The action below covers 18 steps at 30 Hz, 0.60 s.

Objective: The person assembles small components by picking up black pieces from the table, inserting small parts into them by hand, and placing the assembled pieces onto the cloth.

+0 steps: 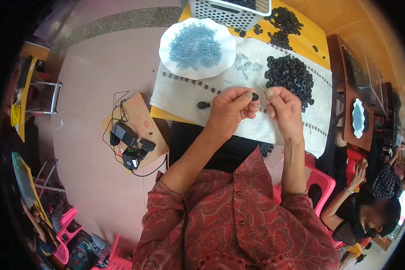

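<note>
My left hand [229, 110] pinches a small round black plastic part [255, 96] between thumb and fingertips over the cloth. Close by on its right, my right hand [285, 112] has thumb and forefinger closed on a thin, light metallic piece [262, 89], too small to name surely. Beyond my right hand lies a heap of black plastic parts [290, 76]. Small silvery pieces that look like springs [247, 65] are scattered past my fingers. A white scalloped plate [165, 49] carries a mound of similar blue-grey pieces [195, 47]. One black part [203, 105] rests left of my left hand.
A white cloth [175, 92] covers much of the yellow table [321, 38]. At its far edge stands a perforated grey-white basket [231, 17]. Left, a cardboard box [141, 114] bears black devices and cables [130, 141]. A person [360, 211] sits at the right near a pink chair [321, 180].
</note>
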### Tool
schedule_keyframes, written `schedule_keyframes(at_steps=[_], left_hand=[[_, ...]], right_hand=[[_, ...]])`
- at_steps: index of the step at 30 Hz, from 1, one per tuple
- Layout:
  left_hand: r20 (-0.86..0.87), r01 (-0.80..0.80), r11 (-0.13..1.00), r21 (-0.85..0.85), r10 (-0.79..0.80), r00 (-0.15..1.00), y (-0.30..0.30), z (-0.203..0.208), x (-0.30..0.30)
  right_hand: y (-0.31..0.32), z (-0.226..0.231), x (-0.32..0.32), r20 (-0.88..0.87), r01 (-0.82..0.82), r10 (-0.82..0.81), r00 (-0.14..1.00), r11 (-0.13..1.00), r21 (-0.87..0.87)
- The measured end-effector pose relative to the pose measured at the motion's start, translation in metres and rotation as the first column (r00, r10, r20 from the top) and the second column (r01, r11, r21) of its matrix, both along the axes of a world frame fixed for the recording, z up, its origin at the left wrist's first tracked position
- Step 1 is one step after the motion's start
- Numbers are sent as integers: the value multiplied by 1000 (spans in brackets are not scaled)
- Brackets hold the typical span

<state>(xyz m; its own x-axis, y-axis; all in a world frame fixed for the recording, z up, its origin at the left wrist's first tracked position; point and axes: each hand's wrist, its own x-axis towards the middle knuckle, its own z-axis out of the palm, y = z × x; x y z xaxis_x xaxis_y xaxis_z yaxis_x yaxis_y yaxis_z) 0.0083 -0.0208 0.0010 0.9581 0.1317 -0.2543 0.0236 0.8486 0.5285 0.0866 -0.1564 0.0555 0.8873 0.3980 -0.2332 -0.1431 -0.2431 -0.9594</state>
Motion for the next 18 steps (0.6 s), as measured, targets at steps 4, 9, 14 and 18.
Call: schedule_keyframes(at_steps=[4, 9, 14, 18], left_hand=[[3, -2, 1000, -22, 2, 1000, 0, -1, 1], [12, 6, 1000, -13, -6, 1000, -1, 3, 0], [28, 11, 1000, 14, -11, 1000, -2, 4, -1], [67, 0, 997, 76, -5, 998, -4, 1, -1]], right_hand=[[-15, 3, -4, -188, -46, 91, 978, 971, 234], [-18, 4, -8, -334, -45, 165, 928, 940, 338], [-18, 3, -9, -362, -27, 162, 918, 936, 350], [-19, 3, -10, -381, -14, 155, 911, 938, 347]])
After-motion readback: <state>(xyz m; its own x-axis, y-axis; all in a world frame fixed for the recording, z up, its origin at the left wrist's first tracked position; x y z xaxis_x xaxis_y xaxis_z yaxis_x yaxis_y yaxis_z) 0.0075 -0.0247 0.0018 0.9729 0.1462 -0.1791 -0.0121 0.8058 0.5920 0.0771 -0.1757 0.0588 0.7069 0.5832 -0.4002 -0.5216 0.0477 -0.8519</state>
